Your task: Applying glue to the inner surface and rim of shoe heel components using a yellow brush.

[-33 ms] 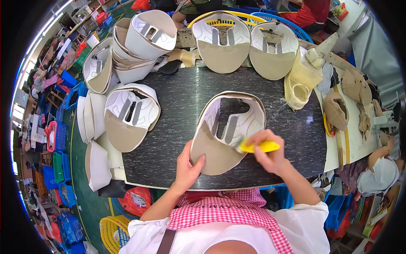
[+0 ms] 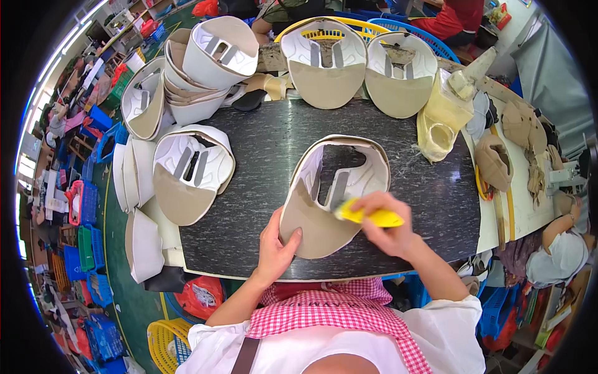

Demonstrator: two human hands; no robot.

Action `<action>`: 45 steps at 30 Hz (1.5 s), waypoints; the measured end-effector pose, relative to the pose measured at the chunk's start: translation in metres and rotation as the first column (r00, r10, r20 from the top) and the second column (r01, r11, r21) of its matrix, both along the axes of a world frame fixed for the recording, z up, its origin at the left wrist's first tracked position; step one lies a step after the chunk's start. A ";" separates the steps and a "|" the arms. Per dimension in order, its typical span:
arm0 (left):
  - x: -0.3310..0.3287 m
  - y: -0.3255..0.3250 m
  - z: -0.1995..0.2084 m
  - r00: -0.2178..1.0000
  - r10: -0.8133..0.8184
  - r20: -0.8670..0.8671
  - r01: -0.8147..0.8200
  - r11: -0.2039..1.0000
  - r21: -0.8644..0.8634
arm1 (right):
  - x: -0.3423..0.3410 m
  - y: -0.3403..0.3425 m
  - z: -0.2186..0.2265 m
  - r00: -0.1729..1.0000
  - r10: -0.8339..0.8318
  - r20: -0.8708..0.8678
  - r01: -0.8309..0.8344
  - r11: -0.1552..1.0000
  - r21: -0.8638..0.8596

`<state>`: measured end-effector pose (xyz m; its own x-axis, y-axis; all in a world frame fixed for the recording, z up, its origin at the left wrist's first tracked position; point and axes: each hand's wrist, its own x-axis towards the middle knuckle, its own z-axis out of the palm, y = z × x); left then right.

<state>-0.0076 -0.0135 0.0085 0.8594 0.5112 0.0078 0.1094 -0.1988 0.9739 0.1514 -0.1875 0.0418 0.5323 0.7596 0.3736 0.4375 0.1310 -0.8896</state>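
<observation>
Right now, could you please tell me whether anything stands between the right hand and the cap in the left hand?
Nothing visible does: the right hand holds a yellow-handled brush, its head at the inner edge of the brim of the cap, and the left hand grips the brim's left side, clear of the brush.

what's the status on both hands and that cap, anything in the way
Left hand gripping cap by the brim. Right hand on yellow brush, tip at brim's inner edge. Other caps apart from it, none blocking.
</observation>
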 end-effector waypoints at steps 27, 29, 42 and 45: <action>0.206 0.273 0.136 0.681 0.506 0.529 -0.681 0.173 0.711 | 0.030 -0.065 -0.009 0.772 -0.554 -0.311 0.599 0.798 0.063; 0.195 0.309 0.129 0.889 0.456 0.043 -0.260 0.424 0.868 | 0.032 -0.061 -0.004 0.800 -0.557 -0.222 0.594 0.788 0.164; 0.103 0.088 0.077 0.971 -0.106 0.212 -0.018 0.859 0.511 | 0.161 -0.060 0.025 0.586 -0.586 0.560 0.792 0.561 -0.241; 0.093 0.068 0.046 0.993 -0.104 0.058 0.060 0.857 0.513 | 0.145 -0.066 0.054 0.553 -0.771 0.315 0.825 0.457 -0.331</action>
